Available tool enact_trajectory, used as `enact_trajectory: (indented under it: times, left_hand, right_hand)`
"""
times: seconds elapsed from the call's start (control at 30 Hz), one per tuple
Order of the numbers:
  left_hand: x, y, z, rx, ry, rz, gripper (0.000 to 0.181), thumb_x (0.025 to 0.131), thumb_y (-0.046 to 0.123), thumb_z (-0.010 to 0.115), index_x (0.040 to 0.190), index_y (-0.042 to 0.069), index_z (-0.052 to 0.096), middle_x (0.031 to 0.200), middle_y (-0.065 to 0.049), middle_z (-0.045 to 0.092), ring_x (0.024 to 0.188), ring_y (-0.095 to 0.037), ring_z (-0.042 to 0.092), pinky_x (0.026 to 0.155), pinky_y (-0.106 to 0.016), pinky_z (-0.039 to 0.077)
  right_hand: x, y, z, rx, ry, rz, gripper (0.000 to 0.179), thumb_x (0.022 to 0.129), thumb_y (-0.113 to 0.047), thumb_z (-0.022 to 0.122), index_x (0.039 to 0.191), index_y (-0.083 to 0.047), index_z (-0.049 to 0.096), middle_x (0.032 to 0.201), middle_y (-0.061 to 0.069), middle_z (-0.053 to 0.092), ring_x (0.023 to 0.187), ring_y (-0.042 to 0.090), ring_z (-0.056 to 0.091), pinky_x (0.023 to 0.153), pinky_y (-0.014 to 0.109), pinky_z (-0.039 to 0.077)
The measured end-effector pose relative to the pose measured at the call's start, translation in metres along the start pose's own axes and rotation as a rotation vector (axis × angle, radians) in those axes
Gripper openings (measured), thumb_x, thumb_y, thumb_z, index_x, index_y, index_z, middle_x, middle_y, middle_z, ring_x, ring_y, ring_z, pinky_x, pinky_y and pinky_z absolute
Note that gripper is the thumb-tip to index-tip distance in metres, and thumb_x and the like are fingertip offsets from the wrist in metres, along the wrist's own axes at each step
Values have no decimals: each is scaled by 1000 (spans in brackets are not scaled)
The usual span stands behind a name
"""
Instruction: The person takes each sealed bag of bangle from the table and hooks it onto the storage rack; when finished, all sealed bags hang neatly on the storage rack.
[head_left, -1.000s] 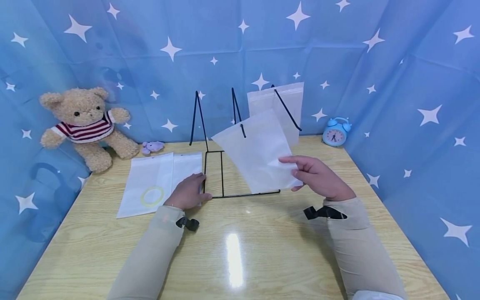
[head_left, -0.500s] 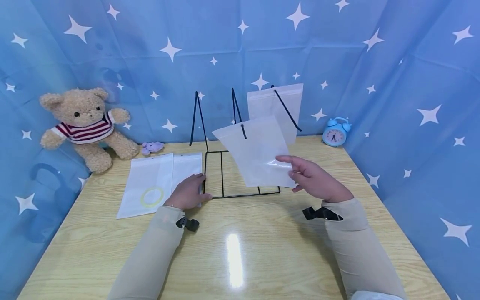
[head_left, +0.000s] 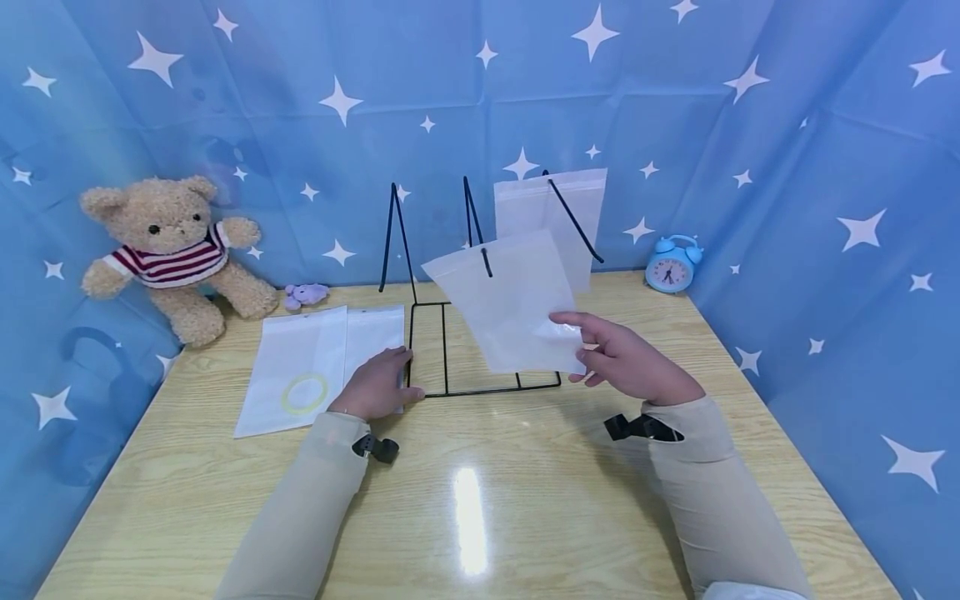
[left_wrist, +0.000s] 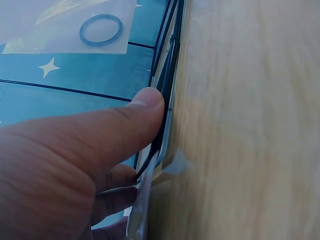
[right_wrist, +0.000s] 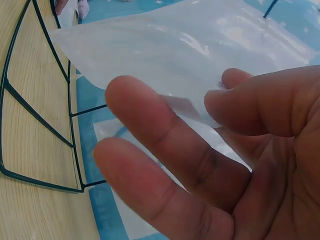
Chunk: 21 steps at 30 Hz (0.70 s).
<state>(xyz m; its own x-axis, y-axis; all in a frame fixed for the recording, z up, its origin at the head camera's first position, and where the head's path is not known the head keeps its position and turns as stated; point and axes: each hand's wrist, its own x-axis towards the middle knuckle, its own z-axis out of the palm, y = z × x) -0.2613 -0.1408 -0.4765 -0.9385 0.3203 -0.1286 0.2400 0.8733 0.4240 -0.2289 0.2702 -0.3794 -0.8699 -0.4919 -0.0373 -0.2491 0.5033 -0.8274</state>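
Frosted pouch (head_left: 510, 304), mid-frame, hangs on the rack's middle hook (head_left: 486, 263); my right hand (head_left: 626, 362) pinches its lower corner. My left hand (head_left: 375, 387) presses the rack base (head_left: 465, 390), fingers relaxed. Two pouches (head_left: 315, 362) at left look unhung.

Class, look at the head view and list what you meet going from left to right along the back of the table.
Teddy bear → small purple toy → black wire rack → blue alarm clock.
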Motion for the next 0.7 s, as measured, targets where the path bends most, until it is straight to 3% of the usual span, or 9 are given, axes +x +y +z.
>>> enact_trajectory:
  times: [0.4,0.57,0.63,0.7]
  left_hand:
    - [1,0,-1,-1,3,14,82,98,41,76,161,0,41,168,-21,36,156,-42,34,126,-56,33]
    - [0,0,-1,-4,-3,2,83,98,41,75,162,1,39,169,-20,35,157,-41,32,127,-56,31]
    - [0,0,-2,-1,-2,1,82,98,41,75,161,1,40,169,-20,35,157,-42,32,127,-56,31]
    - [-1,1,-2,0,-4,-2,83,98,41,75,161,1,40,169,-20,35,157,-41,32,127,-56,31]
  right_hand:
    - [3,-3,3,37,78,-26,64,109,1,46,164,-33,39,111,18,43,96,28,79,78,37,67]
    - [3,-3,4,92,86,-74,63,110,-1,46,165,-30,37,99,19,41,99,38,78,79,39,67]
    - [2,-3,4,109,94,-95,64,110,0,46,166,-31,36,115,20,47,101,42,77,80,39,67]
    - [2,-3,4,122,106,-114,67,109,1,47,166,-31,35,144,21,48,102,43,76,81,39,67]
